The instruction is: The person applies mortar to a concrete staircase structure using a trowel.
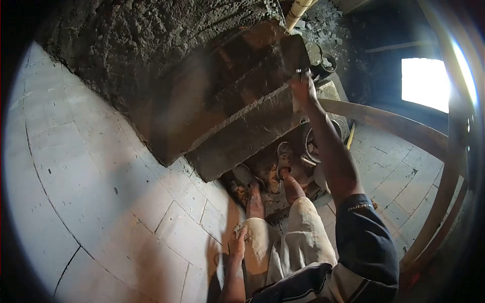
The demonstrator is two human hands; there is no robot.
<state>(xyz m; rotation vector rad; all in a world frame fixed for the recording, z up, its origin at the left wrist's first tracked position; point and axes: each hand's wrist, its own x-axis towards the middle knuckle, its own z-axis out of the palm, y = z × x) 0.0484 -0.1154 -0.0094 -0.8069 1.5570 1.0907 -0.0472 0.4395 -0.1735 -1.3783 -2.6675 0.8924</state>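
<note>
My right hand point(303, 93) reaches out to the right end of the dark, wet-looking concrete steps point(242, 108). Its fingers are closed round a tool point(303, 73), of which a small shiny part shows; the rest is hard to make out against the dark surface. My left hand point(237, 243) is low beside my left knee, fingers curled around a small greyish thing too unclear to name. Smooth faces and a straight edge mark the steps, and rough mortar point(131, 45) covers the surface above them.
A pale block wall point(101, 166) runs along the left. Buckets point(328, 63) stand beyond my right hand; another container point(309, 144) sits near my feet. Curved-looking wooden boards point(389, 118) cross the right side. Rubble point(323, 25) lies at the top near a pole point(297, 12).
</note>
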